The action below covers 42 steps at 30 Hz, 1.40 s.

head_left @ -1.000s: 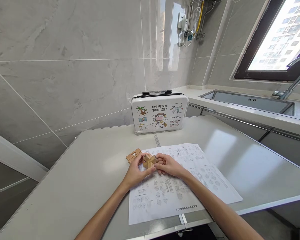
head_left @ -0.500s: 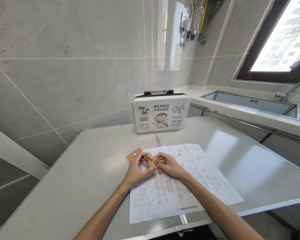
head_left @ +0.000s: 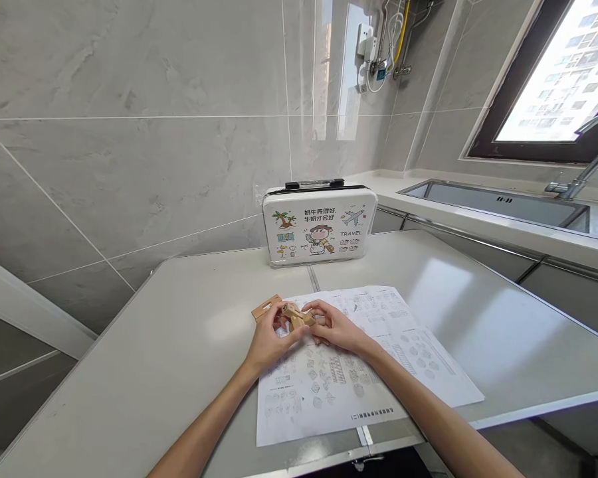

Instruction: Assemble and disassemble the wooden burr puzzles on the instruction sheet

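Between my two hands is a small wooden block puzzle made of several interlocked pieces, held above the printed sheet. My left hand grips its left side, thumb in front and fingers behind. On its right side, my right hand pinches a piece, with the index finger reaching over the top. The fingers hide part of the puzzle. Under both hands lies the white instruction sheet, printed with many small diagrams. A flat wooden piece with cut-outs rests on the table just behind my left hand.
A white carry case with cartoon prints stands upright at the table's back, near the tiled wall. The folding table has a seam down its middle. To the right are a counter with a sink and a faucet.
The wooden puzzle has turned slightly in my hands, its upper piece now tilted more to the left. My right index finger has shifted left over it. The camera view has moved slightly.
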### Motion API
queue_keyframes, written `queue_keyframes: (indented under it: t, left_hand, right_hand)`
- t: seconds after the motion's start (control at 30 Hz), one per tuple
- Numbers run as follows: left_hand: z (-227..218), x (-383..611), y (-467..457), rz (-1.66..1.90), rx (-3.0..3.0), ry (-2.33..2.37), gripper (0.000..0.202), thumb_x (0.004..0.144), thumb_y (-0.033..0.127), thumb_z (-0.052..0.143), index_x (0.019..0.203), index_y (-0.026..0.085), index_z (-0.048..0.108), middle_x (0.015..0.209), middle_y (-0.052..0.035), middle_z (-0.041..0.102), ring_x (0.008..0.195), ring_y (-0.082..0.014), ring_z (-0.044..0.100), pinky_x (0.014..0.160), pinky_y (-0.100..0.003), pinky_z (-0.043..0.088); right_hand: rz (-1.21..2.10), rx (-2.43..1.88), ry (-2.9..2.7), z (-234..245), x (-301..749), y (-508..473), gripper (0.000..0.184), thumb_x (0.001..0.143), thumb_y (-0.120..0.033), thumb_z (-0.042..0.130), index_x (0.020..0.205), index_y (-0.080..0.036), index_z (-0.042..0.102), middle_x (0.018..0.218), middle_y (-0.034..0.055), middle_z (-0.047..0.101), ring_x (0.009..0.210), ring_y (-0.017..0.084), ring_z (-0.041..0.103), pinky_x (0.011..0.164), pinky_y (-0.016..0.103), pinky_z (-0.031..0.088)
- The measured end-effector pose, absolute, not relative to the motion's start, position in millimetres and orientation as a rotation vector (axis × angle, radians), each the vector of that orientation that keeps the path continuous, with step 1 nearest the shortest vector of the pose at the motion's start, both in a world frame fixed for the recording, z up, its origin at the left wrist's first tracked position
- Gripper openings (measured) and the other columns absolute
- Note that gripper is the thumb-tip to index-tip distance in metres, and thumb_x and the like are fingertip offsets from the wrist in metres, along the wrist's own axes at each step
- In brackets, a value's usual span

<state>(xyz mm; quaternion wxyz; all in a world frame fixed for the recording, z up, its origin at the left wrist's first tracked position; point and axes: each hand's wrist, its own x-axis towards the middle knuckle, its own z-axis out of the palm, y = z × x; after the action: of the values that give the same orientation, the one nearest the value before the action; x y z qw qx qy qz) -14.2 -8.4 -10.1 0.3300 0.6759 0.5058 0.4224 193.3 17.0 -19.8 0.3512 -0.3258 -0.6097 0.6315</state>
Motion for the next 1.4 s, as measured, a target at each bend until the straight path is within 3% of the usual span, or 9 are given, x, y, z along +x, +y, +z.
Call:
queue_keyframes:
  t: [0.37,0.53,0.7,0.93,1.07,1.4]
  left_hand:
    - [-6.4,-13.0,-7.0,1.209,1.594,1.337,0.056,0.080,0.049,0.079,0.123,0.019,0.060,0.116,-0.0093,0.070,0.102,-0.0241,0.069,0.089,-0.037,0.057]
    - [-1.9,-11.6,-8.0,1.223,1.540,1.289,0.053,0.082,0.049,0.078,0.122,0.019,0.060,0.114,-0.0092,0.072,0.103,-0.0243,0.071,0.095,-0.040,0.057]
    - [-4.5,-11.8,-7.1,1.225,1.557,1.289,0.053,0.083,0.050,0.078,0.123,0.020,0.060,0.116,-0.0088,0.071,0.103,-0.0234,0.071,0.092,-0.037,0.057]
    - [-10.4,-13.2,-6.5,1.149,1.613,1.264,0.055,0.085,0.050,0.077,0.127,0.020,0.060,0.121,-0.0096,0.070,0.104,-0.0232,0.068,0.089,-0.034,0.054]
    - [-8.4,-12.7,-8.7,1.080,1.681,1.211,0.058,0.085,0.049,0.077,0.132,0.021,0.059,0.125,-0.0101,0.069,0.109,-0.0242,0.066,0.094,-0.035,0.052]
    - [-8.4,-13.2,-9.7,1.055,1.771,1.233,0.058,0.083,0.049,0.078,0.131,0.022,0.061,0.120,-0.0084,0.070,0.101,-0.0227,0.065,0.093,-0.037,0.053]
  right_hand:
    - [1.456,-0.993,-1.658,-23.1,194.6,21.1,0.039,0.078,-0.019,0.059,0.116,-0.023,0.059,0.088,-0.0013,0.065,0.059,0.012,0.060,0.053,0.025,0.041]
    - [1.281,-1.093,-1.628,-33.2,196.1,27.4,0.035,0.075,-0.018,0.053,0.108,-0.023,0.061,0.104,0.0018,0.067,0.061,0.011,0.063,0.059,0.027,0.045]
    - [1.208,-1.116,-1.516,-45.7,198.8,35.2,0.035,0.075,-0.017,0.048,0.106,-0.022,0.062,0.104,0.0009,0.069,0.059,0.010,0.062,0.064,0.029,0.048]
    - [1.276,-1.029,-1.521,-28.5,197.8,26.4,0.027,0.084,-0.029,0.058,0.110,-0.023,0.063,0.113,0.0043,0.070,0.055,0.009,0.055,0.056,0.027,0.046]
    - [1.438,-0.886,-1.624,-21.1,196.5,20.1,0.042,0.088,-0.045,0.067,0.123,-0.023,0.061,0.120,0.0082,0.068,0.055,0.009,0.056,0.051,0.026,0.044]
    - [1.561,-0.759,-1.504,-26.2,195.5,23.3,0.049,0.082,-0.050,0.079,0.119,-0.022,0.065,0.099,0.0043,0.071,0.056,0.009,0.056,0.053,0.025,0.046]
